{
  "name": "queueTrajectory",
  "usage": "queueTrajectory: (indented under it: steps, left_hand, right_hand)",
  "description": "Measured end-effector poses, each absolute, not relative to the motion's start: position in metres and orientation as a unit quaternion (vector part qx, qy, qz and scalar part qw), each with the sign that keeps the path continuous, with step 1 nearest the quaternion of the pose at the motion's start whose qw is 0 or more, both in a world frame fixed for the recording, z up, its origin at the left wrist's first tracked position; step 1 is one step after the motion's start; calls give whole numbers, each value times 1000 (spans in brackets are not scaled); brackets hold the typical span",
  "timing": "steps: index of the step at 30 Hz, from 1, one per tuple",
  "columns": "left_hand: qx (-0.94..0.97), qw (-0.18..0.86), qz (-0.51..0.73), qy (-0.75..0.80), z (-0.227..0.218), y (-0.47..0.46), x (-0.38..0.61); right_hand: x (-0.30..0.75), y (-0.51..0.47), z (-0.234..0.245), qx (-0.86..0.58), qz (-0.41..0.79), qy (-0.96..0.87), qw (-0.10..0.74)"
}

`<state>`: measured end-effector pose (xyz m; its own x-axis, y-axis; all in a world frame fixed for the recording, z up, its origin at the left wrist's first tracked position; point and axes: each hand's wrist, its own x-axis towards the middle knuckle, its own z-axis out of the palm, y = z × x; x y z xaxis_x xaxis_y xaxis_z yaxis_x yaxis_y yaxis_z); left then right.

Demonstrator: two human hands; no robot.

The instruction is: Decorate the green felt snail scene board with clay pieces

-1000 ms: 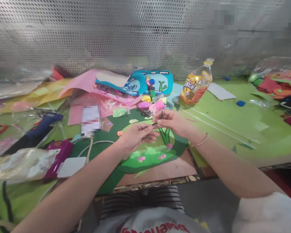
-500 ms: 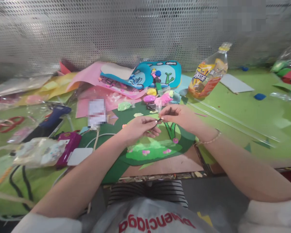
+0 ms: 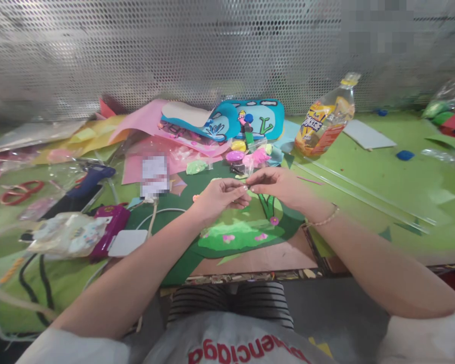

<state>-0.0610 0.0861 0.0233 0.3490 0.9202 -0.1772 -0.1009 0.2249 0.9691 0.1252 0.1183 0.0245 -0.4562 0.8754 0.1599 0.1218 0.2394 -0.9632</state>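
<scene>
My left hand (image 3: 220, 196) and my right hand (image 3: 276, 184) meet fingertip to fingertip above a green felt scene (image 3: 238, 236) with pink flowers and a green stem. Both pinch a tiny thing between them that is too small to make out. A thin bracelet circles my right wrist (image 3: 325, 220). Behind the hands lie small lumps of pink, yellow and green clay in clear bags (image 3: 246, 154).
A tilted plastic bottle (image 3: 324, 122) stands back right, with clear glue sticks (image 3: 364, 189) beside it. A blue felt picture (image 3: 246, 119) and pink sheets lie at the back. A glue gun (image 3: 87, 179), red scissors (image 3: 18, 191), a magenta case (image 3: 109, 230) and a white cable sit left.
The dark bit seen between my fingers earlier no longer shows; the fingertips have closed together. The view shifted slightly; the hands stayed over the felt scene.
</scene>
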Motion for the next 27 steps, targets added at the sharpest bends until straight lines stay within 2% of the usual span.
queueTrajectory:
  steps: [7, 16, 20, 23, 27]
  left_hand:
    - [484, 650, 390, 438, 24, 85, -57]
    - [438, 594, 508, 444, 30, 88, -59]
    - [489, 564, 524, 409, 30, 82, -59]
    - [587, 524, 484, 382, 32, 70, -57]
    - [722, 527, 347, 284, 51, 49, -52]
  right_hand:
    - [125, 122, 23, -385, 488, -683, 382]
    - [132, 131, 24, -406, 561, -577, 432]
    - [130, 133, 23, -412, 566, -566, 435]
    - [128, 135, 21, -404, 583, -547, 444]
    - [123, 140, 16, -386, 601, -519, 470]
